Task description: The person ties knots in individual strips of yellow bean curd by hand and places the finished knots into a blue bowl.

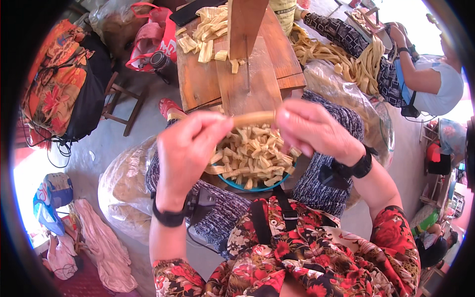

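A short pale-yellow strip (253, 118) stretches level between my two hands, above a blue-rimmed basin (250, 189) in my lap. The thumb and fingers of my left hand (187, 148) pinch its left end. At the other end, my right hand (319, 129) is closed on it, with some fingertips hidden. Many short, folded yellow pieces (255, 156) fill the basin below. Just beyond my hands, a wooden work table (198, 81) carries a smooth board (232, 81) with a narrow dark slit. Over it rises a wooden upright (246, 24).
More yellow pieces (210, 27) lie at the table's far left. A dark cup (161, 62) and a red bag (153, 37) stand left of it. Clear plastic sacks (123, 185) flank my legs. At the right, another person (425, 81) sits by long yellow strips (341, 62).
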### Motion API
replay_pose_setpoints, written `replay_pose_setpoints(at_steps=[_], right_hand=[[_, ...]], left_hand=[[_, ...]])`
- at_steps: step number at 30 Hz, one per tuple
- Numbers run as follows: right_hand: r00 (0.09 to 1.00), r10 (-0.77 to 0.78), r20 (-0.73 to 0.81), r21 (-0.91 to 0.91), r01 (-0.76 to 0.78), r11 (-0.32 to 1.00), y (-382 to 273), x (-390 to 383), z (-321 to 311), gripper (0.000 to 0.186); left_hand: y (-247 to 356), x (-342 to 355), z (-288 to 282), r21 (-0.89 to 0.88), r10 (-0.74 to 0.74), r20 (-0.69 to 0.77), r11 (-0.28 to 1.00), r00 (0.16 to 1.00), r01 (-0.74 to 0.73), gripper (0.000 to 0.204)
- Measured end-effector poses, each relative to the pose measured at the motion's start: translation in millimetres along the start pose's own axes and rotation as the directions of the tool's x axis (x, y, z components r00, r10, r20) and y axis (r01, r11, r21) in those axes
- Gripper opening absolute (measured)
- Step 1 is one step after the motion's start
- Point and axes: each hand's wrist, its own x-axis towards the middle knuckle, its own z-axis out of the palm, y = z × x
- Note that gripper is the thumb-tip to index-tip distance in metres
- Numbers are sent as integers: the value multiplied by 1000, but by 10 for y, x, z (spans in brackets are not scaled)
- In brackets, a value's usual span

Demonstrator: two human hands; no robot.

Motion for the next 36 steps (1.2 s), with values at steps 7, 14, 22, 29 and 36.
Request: replay_pose_setpoints(at_steps=[7,14,22,29,36], right_hand=[[701,-627,-341,-801,133,584,146,606,-74,20],[751,-593,-289,-680,275,680,8,235,48,35],[848,-222,-482,264,383,885,-54,-148,244,24],[728,-684,-47,-345,631,695,-60,-456,611,12],[955,-152,-254,385,244,890,149,-295,680,22]], left_hand=[[-273,541,246,329,124,-160,942,979,-65,25],[-42,257,147,-220,-172,128,955,977,197,22],[75,-336,-104,-447,-37,455,855,890,264,30],[173,-297,8,18,117,427,990,897,-138,19],[241,-367,113,-662,-109,498,593,860,458,21]])
